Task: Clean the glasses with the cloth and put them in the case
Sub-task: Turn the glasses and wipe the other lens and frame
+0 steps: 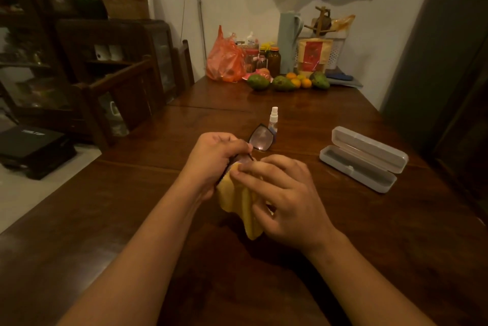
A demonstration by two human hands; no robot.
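My left hand [211, 159] grips the dark-framed glasses [261, 138] above the middle of the wooden table. One lens sticks out past my fingers toward the far side; the other lens is mostly hidden between my hands. My right hand [280, 193] pinches the yellow cloth [241, 206] against that near lens, and the rest of the cloth hangs down below my hands. The clear plastic case [363, 158] lies open on the table to the right, with nothing visible inside.
A small spray bottle [273, 121] stands just behind the glasses. At the table's far end are an orange bag [224, 61], jars, avocados and oranges [287, 81]. Wooden chairs [126, 98] stand along the left edge of the table [132, 206].
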